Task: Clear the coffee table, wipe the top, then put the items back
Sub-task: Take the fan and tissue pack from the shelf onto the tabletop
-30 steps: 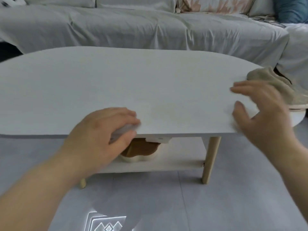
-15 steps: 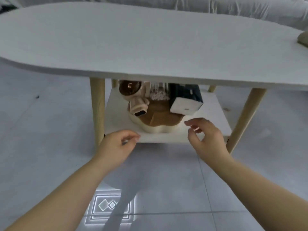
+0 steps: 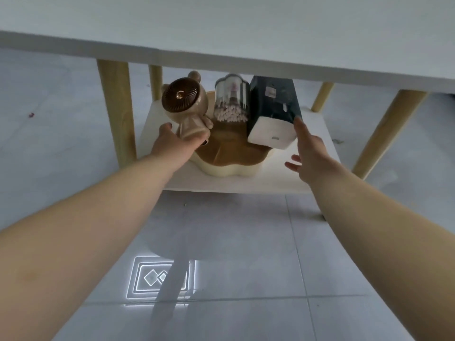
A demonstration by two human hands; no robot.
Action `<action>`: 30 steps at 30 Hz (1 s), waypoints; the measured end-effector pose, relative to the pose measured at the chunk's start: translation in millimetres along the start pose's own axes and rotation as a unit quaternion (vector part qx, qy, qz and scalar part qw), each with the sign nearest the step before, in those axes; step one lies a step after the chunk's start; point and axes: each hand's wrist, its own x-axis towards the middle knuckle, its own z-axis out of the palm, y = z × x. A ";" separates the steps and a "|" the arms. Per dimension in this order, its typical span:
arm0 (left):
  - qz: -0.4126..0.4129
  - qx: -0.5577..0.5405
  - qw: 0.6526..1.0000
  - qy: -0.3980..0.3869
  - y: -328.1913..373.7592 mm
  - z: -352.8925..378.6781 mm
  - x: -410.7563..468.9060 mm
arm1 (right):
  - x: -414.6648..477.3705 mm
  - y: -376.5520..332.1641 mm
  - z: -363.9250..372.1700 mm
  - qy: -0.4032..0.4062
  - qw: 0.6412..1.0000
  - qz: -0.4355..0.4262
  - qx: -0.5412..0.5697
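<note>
Under the white coffee table top, a lower shelf holds a cream tray with a brown inside. On the tray stand a tan bear-shaped fan, a clear jar of cotton swabs and a dark tissue box with a white end. My left hand wraps around the fan's base, thumb on its left and fingers across its front. My right hand is spread open beside the tissue box, with one fingertip touching the box's right edge.
Wooden table legs stand at the left and at the right of the shelf. Grey floor tiles lie below, with a bright light reflection near my arms. The table top's front edge overhangs the shelf.
My view has dropped from the table top to the lower shelf. Both hands moved forward from the shelf's front edge; the left closed around the fan's base, the right reached the tissue box.
</note>
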 end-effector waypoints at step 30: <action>-0.123 -0.143 0.982 0.028 11.3 21.9 10.1 | 6.8 -7.1 -13.3 -0.078 0.991 0.004 0.112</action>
